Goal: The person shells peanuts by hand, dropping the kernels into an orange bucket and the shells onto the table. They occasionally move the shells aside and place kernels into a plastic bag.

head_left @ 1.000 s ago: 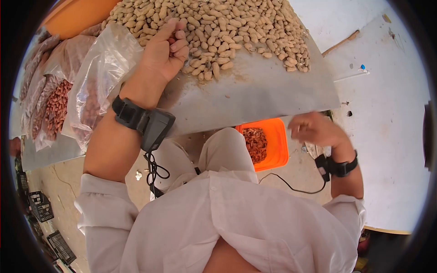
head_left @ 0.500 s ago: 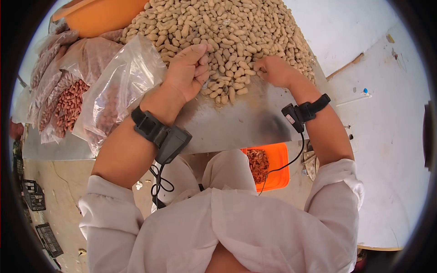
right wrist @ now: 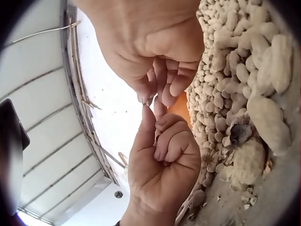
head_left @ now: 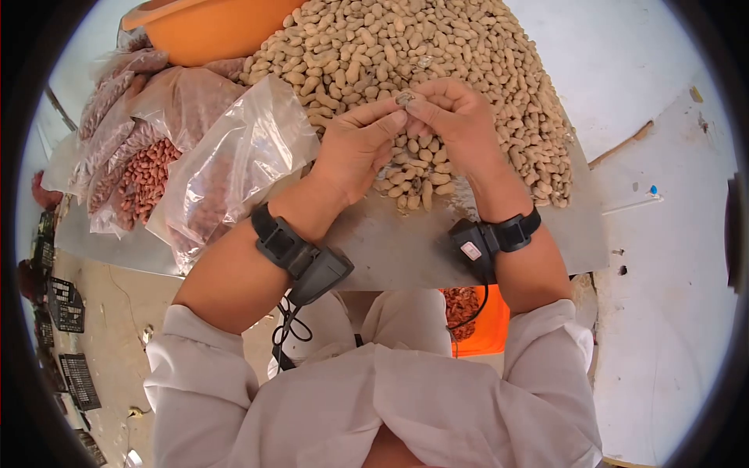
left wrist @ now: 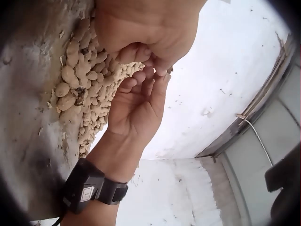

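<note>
My left hand (head_left: 355, 148) and right hand (head_left: 462, 129) meet at their fingertips above a large heap of unshelled peanuts (head_left: 515, 101). Between them they pinch a small, darkish peanut (head_left: 405, 98), mostly covered by the thumbs and forefingers. In the right wrist view, the left hand's (right wrist: 164, 160) other fingers curl into the palm, while the right hand (right wrist: 155, 52) reaches down from above. The left wrist view has the right hand (left wrist: 136, 108) palm up, its thumb and forefinger touching the left hand's tips.
Clear plastic bags (head_left: 257, 132) with reddish shelled peanuts (head_left: 148, 175) lie left on the metal table (head_left: 374, 253). An orange basin (head_left: 211, 31) stands behind them. Below the table edge is an orange container (head_left: 490, 327) of reddish-brown pieces. Black crates (head_left: 80, 381) stand on the floor.
My right hand has come up from beside the table to the heap, then across to the left hand. Both hands now pinch a peanut together. The head view has shifted slightly.
</note>
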A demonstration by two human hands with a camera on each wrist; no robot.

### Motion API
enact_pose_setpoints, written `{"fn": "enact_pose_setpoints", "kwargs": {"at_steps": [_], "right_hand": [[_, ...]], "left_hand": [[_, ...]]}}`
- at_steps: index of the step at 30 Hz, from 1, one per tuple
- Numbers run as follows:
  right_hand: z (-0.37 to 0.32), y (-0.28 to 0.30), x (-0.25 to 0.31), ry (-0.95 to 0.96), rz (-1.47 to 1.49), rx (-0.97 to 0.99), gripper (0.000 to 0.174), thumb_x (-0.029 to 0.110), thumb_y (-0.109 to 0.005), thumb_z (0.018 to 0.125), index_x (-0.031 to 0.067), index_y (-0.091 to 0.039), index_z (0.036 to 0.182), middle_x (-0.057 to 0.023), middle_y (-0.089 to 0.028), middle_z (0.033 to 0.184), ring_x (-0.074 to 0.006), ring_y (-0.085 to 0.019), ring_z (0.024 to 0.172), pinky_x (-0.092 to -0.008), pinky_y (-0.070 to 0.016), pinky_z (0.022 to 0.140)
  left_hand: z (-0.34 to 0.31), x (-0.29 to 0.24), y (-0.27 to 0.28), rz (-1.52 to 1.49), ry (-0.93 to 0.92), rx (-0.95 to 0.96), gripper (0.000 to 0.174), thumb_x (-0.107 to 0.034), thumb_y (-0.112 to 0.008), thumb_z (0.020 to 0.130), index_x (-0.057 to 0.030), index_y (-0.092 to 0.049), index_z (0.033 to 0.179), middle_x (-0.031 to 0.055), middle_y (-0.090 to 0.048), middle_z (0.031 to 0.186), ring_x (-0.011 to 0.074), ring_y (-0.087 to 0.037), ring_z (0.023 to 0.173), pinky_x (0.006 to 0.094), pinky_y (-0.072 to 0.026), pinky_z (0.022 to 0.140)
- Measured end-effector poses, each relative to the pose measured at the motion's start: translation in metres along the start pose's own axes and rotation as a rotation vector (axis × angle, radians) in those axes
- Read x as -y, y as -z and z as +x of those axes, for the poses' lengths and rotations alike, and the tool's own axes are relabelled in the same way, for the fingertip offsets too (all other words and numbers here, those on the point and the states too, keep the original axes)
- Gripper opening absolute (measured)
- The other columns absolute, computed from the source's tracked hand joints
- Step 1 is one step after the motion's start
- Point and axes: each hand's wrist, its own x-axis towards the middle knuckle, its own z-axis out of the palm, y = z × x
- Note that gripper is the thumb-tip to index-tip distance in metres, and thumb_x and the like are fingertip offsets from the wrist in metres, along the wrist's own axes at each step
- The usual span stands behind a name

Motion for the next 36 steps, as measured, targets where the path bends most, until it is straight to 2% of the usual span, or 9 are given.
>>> {"fn": "enact_pose_setpoints", "kwargs": {"at_steps": [2,5,10,14,17,20,26,31,36], "right_hand": [[-0.004,0.0,-0.007,0.015,0.06,-0.023,0.016,0.012,-0.065,0.083,-0.0019,-0.062,0.091,-0.0058,-0.064,0.075,-0.0097,-0.059,0.063,-0.0208,-0.0461,0.055],[-0.008,0.001,-0.008,0.005,0.099,-0.029,0.016,0.011,-0.065,0.084,-0.0019,-0.062,0.093,-0.0063,-0.064,0.076,-0.0101,-0.06,0.065,-0.0212,-0.0468,0.056],[-0.01,0.005,-0.02,-0.055,0.231,0.007,0.017,0.006,-0.06,0.086,-0.0003,-0.061,0.102,-0.0095,-0.066,0.088,-0.0148,-0.064,0.076,-0.0226,-0.0504,0.063],[-0.012,-0.002,-0.024,-0.063,0.329,-0.059,0.021,0.009,-0.063,0.084,-0.0037,-0.06,0.1,-0.0093,-0.065,0.087,-0.0131,-0.062,0.074,-0.0226,-0.0488,0.063],[-0.012,-0.004,-0.021,-0.085,0.352,-0.077,0.019,0.007,-0.063,0.084,-0.0044,-0.061,0.099,-0.0098,-0.065,0.088,-0.0139,-0.062,0.074,-0.0229,-0.0488,0.064],[-0.013,-0.006,-0.02,-0.088,0.381,-0.056,0.019,0.007,-0.064,0.083,-0.0047,-0.061,0.098,-0.01,-0.065,0.088,-0.0141,-0.062,0.074,-0.0232,-0.0486,0.064],[-0.01,-0.001,-0.027,-0.095,0.399,-0.02,0.02,0.006,-0.065,0.082,-0.0052,-0.062,0.098,-0.0099,-0.065,0.087,-0.0142,-0.062,0.074,-0.0231,-0.0477,0.064],[-0.01,-0.001,-0.03,-0.162,0.455,-0.099,0.02,0.005,-0.065,0.081,-0.0056,-0.062,0.098,-0.0104,-0.065,0.087,-0.0137,-0.062,0.074,-0.0221,-0.0462,0.062],[-0.012,-0.003,-0.027,-0.082,0.336,-0.085,0.022,0.006,-0.064,0.081,-0.0053,-0.062,0.1,-0.0082,-0.064,0.083,-0.0119,-0.06,0.072,-0.0211,-0.0463,0.062]], "left_hand": [[0.001,0.003,0.003,0.028,-0.006,0.071,0.019,-0.013,-0.061,0.087,-0.0004,-0.063,0.102,-0.0031,-0.051,0.069,0.0043,-0.038,0.052,0.0188,-0.0293,0.044],[0.001,0.005,0.0,0.082,-0.005,0.025,0.013,-0.016,-0.056,0.091,-0.0043,-0.061,0.088,-0.0053,-0.046,0.066,0.003,-0.033,0.051,0.019,-0.0257,0.044],[0.004,0.01,0.005,0.139,-0.039,-0.048,0.017,-0.016,-0.058,0.089,-0.0012,-0.065,0.093,-0.002,-0.055,0.068,0.0031,-0.038,0.051,0.0176,-0.0294,0.044],[0.002,0.007,0.0,0.249,-0.088,-0.093,0.019,-0.016,-0.061,0.087,0.0003,-0.065,0.097,0.0007,-0.06,0.075,0.0034,-0.043,0.052,0.0169,-0.0326,0.045],[0.0,0.006,-0.002,0.335,-0.081,-0.162,0.022,-0.014,-0.063,0.085,0.0018,-0.064,0.101,0.0003,-0.062,0.078,0.003,-0.046,0.056,0.0166,-0.0354,0.047],[0.001,0.008,0.0,0.39,-0.151,-0.158,0.025,-0.012,-0.065,0.084,0.0035,-0.063,0.103,-0.0003,-0.061,0.079,0.0021,-0.047,0.06,0.0162,-0.0367,0.049],[0.0,0.005,0.001,0.535,-0.156,-0.14,0.026,-0.013,-0.064,0.085,0.004,-0.063,0.104,-0.0009,-0.061,0.08,0.0026,-0.049,0.064,0.0166,-0.039,0.053],[0.0,0.004,-0.002,0.509,-0.117,-0.188,0.027,-0.015,-0.064,0.085,0.0045,-0.063,0.104,-0.0009,-0.06,0.079,0.003,-0.049,0.064,0.0171,-0.04,0.054],[0.001,0.006,0.002,0.451,-0.11,-0.138,0.028,-0.016,-0.064,0.085,0.004,-0.063,0.104,-0.0002,-0.061,0.077,0.0023,-0.047,0.06,0.0168,-0.0374,0.05]]}}
